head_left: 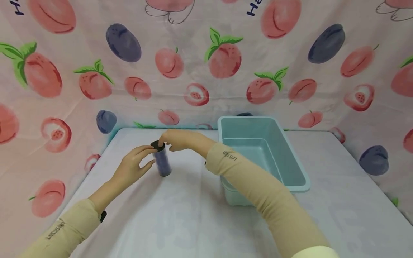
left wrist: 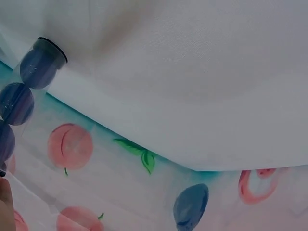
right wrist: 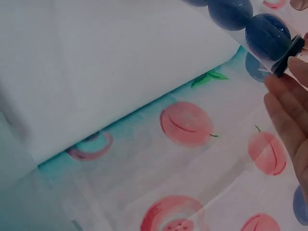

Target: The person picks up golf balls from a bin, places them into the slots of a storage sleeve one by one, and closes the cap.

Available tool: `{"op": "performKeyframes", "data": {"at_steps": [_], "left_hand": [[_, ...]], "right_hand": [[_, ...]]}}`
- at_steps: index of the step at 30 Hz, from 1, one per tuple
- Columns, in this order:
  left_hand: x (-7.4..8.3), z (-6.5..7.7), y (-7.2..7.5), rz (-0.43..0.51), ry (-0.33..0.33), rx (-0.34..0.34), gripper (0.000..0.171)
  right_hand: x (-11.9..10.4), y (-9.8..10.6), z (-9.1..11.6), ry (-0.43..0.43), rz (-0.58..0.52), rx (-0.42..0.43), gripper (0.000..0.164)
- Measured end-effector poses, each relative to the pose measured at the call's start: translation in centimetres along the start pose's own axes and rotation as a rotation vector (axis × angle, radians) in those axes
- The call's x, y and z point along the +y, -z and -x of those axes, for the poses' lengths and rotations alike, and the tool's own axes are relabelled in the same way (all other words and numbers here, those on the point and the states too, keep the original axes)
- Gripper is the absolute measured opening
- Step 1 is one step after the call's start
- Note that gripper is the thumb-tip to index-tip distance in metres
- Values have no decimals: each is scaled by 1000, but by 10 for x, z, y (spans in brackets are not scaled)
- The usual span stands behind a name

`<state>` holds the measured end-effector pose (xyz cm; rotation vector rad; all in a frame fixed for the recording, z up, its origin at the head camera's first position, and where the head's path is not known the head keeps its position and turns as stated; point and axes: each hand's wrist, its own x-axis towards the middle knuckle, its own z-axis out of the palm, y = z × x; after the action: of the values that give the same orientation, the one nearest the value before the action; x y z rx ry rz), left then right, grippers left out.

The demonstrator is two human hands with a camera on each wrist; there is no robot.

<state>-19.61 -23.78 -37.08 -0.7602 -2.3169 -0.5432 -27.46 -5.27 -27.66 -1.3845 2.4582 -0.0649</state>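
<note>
A clear tube of dark blue balls (head_left: pixel 162 163) stands on the table, its black lid (head_left: pixel 157 145) uppermost. In the left wrist view, several balls show stacked inside the tube (left wrist: pixel 29 82). My left hand (head_left: pixel 131 165) reaches in from the left, fingers fairly straight with their tips at the lid's near edge and the thumb beside the tube's wall. From the right, my right hand (head_left: pixel 177 139) bends over the top, fingertips at the lid. The right wrist view has the right thumb and fingers (right wrist: pixel 288 101) about the lid's rim; part of that hand is cut off.
A pale blue-green plastic basin (head_left: pixel 298 172) stands right of the tube, under my right forearm. The table has a white cover (head_left: pixel 193 222). Fruit-print cloth (head_left: pixel 196 64) hangs behind and along the sides.
</note>
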Motion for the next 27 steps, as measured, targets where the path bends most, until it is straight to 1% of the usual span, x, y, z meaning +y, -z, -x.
{"op": "performKeyframes", "data": {"at_steps": [4, 7, 11, 14, 17, 22, 24, 27], "left_hand": [[-3, 0, -3, 16, 1, 20, 39], [-3, 3, -6, 28, 2, 32, 39], [-4, 6, -7, 34, -5, 48, 41], [-5, 4, -7, 25, -14, 44, 40], [-6, 0, -5, 10, -37, 28, 37], [-5, -4, -2, -12, -65, 24, 34], [-5, -6, 0, -21, -72, 25, 33], [-3, -6, 2, -27, -89, 30, 33]], "right_hand": [[-4, 0, -2, -8, 59, 0, 35], [-7, -2, -3, -13, 96, -2, 33], [-6, -4, -3, -30, 64, -3, 35], [-3, -5, 1, -30, 28, -14, 39], [0, -4, 6, -29, 31, -66, 47], [-1, -2, 11, -46, 123, -189, 62], [-2, -1, 14, -51, 151, -214, 64], [-4, -1, 20, -53, 169, -225, 66]]}}
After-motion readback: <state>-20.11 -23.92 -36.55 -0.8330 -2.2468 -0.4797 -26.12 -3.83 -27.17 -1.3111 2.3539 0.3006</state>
